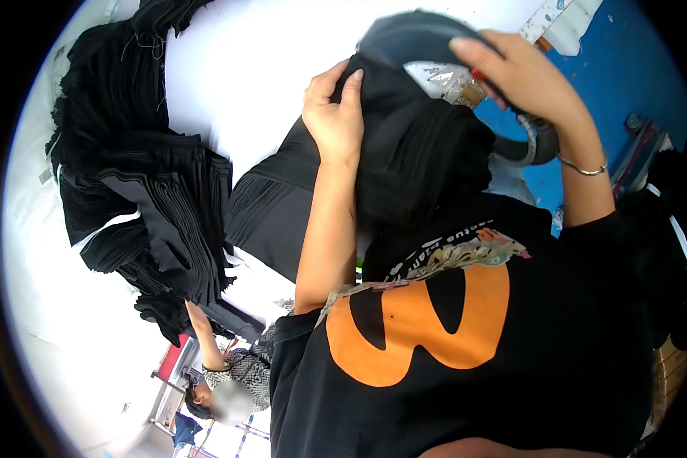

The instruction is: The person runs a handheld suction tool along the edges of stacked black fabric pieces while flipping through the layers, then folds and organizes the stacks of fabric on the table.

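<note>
Several layers of black fabric (404,130) lie piled in front of me, their edges fanned out. At the upper edge of this pile, my left hand (336,114) is closed, with thumb and fingers pinching the cloth. To its right, my right hand (523,76) grips a black fabric piece (412,38), which arches toward the left hand and is blurred by motion. Its other end hangs in a curl below my right wrist. Something small and red shows at the right fingers; I cannot make out what it is.
Tall stacks of black cut fabric (145,175) stand on the white table (237,76) at left. Another person (240,378) is at lower left, one arm reaching toward the stacks. Blue floor (618,69) shows at right, with dark cloth (672,221) beside my right arm.
</note>
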{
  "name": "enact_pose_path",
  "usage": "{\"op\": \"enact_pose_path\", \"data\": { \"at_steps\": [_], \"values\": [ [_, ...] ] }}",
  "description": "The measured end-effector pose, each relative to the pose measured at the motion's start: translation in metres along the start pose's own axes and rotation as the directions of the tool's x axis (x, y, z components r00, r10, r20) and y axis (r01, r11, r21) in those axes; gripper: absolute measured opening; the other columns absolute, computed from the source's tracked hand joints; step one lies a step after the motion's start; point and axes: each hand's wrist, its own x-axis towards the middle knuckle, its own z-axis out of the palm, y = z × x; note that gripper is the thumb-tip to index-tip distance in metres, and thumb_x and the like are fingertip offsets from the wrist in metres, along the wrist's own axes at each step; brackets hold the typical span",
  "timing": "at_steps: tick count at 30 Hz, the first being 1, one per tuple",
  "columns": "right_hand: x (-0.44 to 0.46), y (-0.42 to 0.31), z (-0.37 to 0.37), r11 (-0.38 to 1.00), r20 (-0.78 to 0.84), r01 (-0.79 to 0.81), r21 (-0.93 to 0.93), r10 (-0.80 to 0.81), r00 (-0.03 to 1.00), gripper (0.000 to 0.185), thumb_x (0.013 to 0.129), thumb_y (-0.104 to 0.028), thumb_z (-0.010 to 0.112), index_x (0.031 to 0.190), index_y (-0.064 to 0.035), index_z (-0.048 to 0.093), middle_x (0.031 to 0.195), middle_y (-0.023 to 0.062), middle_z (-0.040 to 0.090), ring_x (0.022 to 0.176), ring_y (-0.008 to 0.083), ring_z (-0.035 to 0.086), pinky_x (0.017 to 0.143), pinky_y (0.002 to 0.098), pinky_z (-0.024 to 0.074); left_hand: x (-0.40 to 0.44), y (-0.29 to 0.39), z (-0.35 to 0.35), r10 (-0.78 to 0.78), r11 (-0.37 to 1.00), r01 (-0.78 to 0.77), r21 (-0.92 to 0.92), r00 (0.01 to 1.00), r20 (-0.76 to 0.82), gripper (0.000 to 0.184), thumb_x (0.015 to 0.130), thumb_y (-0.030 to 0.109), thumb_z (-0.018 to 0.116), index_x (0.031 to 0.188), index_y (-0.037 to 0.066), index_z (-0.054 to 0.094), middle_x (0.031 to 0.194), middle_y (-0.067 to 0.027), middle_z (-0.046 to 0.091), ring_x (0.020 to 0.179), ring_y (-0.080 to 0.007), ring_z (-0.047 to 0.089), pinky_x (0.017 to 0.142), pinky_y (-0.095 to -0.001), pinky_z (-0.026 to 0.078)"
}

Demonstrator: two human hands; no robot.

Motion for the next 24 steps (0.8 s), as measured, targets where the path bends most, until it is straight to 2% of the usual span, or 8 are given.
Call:
{"op": "enact_pose_path", "data": {
  "at_steps": [3,5,7,12,14,17,21,24],
  "values": [
    [0.009,0.009,0.017,0.999,0.032,0.0,-0.039,0.001,0.999,0.061,0.099,-0.059,0.052,0.078,-0.003,0.059,0.055,0.0024,0.052,0.047,0.0092,0.053,0.046,0.0252,0.0425,0.006,-0.007,-0.004,0.158,0.986,-0.157,0.06,0.987,-0.006,0.008,0.09,0.002,0.071,0.096,-0.001,0.075,0.098,-0.0087,0.072,0.095,-0.0183,0.062,0.089,-0.0297,0.051],
    [0.015,0.007,0.015,0.989,-0.034,-0.016,0.147,0.021,0.999,0.066,0.097,-0.064,0.054,0.083,0.0002,0.064,0.052,0.0016,0.052,0.044,0.0119,0.056,0.044,0.0237,0.0444,0.001,0.001,-0.005,0.02,0.98,-0.018,-0.196,1.0,0.008,0.009,0.091,0.0,0.07,0.098,-0.001,0.075,0.099,-0.0072,0.07,0.095,-0.0158,0.062,0.089,-0.0272,0.05],
    [0.001,0.003,-0.003,0.992,-0.151,0.045,0.115,-0.028,0.988,0.061,0.099,-0.06,0.053,0.086,-0.0013,0.065,0.051,0.0021,0.051,0.044,0.0105,0.056,0.042,0.0235,0.043,0.001,0.003,-0.007,-0.008,0.977,0.013,-0.214,1.0,0.023,0.009,0.092,-0.001,0.069,0.098,-0.001,0.074,0.099,-0.0066,0.07,0.095,-0.015,0.062,0.089,-0.0263,0.049],
    [0.01,0.01,0.0,0.996,0.157,0.073,0.046,-0.079,0.984,0.062,0.096,-0.063,0.056,0.085,-0.0026,0.064,0.051,0.0031,0.05,0.044,0.0115,0.054,0.043,0.0249,0.0429,0.002,-0.006,-0.006,-0.014,0.957,0.043,-0.287,0.995,0.101,0.01,0.093,-0.003,0.066,0.101,-0.002,0.073,0.1,-0.0061,0.07,0.096,-0.0134,0.063,0.09,-0.0255,0.049],
    [0.024,0.016,0.018,0.975,0.013,0.214,-0.059,-0.214,0.977,0.067,0.096,-0.065,0.055,0.078,-0.001,0.063,0.052,0.0031,0.049,0.043,0.013,0.053,0.043,0.0254,0.0428,0.003,-0.01,-0.007,-0.146,0.87,0.186,-0.457,0.982,0.121,0.011,0.095,-0.003,0.065,0.103,-0.001,0.072,0.101,-0.0059,0.07,0.096,-0.0123,0.062,0.091,-0.0254,0.048],
    [0.015,0.014,-0.006,0.994,0.082,0.069,-0.085,-0.062,0.995,0.068,0.096,-0.064,0.056,0.075,-0.0001,0.063,0.051,0.005,0.049,0.042,0.0146,0.054,0.042,0.0266,0.0434,0.002,-0.004,-0.007,-0.116,0.924,0.144,-0.355,0.988,0.098,0.01,0.096,-0.002,0.064,0.103,-0.001,0.071,0.101,-0.0051,0.07,0.095,-0.0114,0.062,0.09,-0.0251,0.049],
    [0.013,0.03,-0.006,0.994,0.106,0.085,-0.069,-0.077,0.991,0.068,0.095,-0.065,0.057,0.076,-0.0002,0.065,0.049,0.0049,0.051,0.041,0.0124,0.055,0.039,0.0231,0.0413,0.003,0.005,-0.004,-0.128,0.956,0.163,-0.245,0.98,0.155,0.009,0.094,-0.003,0.067,0.101,-0.001,0.071,0.099,-0.0036,0.07,0.093,-0.0113,0.063,0.088,-0.0248,0.049],
    [0.022,0.003,0.006,0.999,0.087,0.049,-0.022,-0.047,0.995,0.057,0.101,-0.056,0.053,0.08,-0.0037,0.061,0.056,0.0007,0.051,0.046,0.0084,0.05,0.045,0.0253,0.0405,0.004,0.001,-0.005,-0.122,0.931,0.153,-0.332,0.986,0.113,0.009,0.093,-0.003,0.068,0.102,-0.001,0.07,0.098,-0.0036,0.069,0.093,-0.0108,0.062,0.088,-0.0244,0.049]
  ]
}}
